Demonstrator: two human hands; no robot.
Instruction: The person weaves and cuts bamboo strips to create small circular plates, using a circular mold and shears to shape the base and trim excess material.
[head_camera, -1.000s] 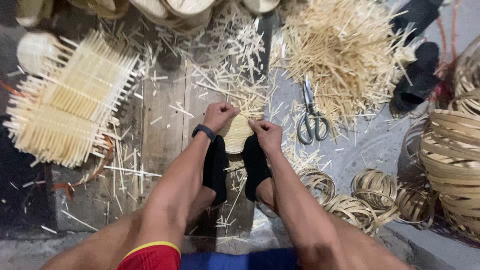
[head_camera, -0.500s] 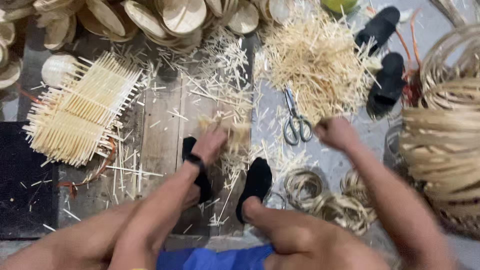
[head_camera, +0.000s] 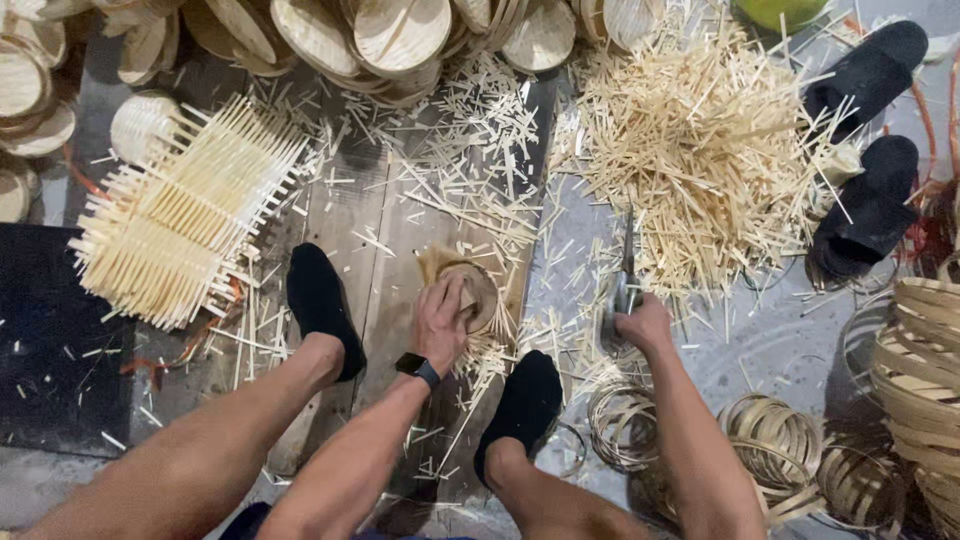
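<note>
Here the person sits on the floor, with both legs stretched forward over a worn wooden board (head_camera: 385, 250) that lies on grey concrete. The left hand (head_camera: 442, 322) presses down, fingers curled, on a small round woven bamboo piece (head_camera: 482, 290) that rests on the board between the two black-socked feet (head_camera: 318, 300). A dark smartwatch (head_camera: 417, 368) sits on that wrist. The right hand (head_camera: 645, 325) is closed around the handles of a pair of scissors (head_camera: 624, 280), whose blades point away from the person toward a big heap of cut bamboo sticks (head_camera: 700, 150) on the concrete.

Loose bamboo splinters (head_camera: 480, 160) are scattered thickly over the board and the floor around it. To the left lies an unfinished woven bamboo mat (head_camera: 185, 225) with stick ends jutting out on all sides, partly over a black mat (head_camera: 40, 330). Along the top edge, finished round bamboo lids (head_camera: 400, 35) are stacked overlapping one another. At the upper right a pair of black slippers (head_camera: 870, 140) lies beside the stick heap. Coiled bamboo hoops (head_camera: 775, 440) sit on the floor near the right leg, and wider bent bamboo strips (head_camera: 925, 350) are piled at the right edge.
</note>
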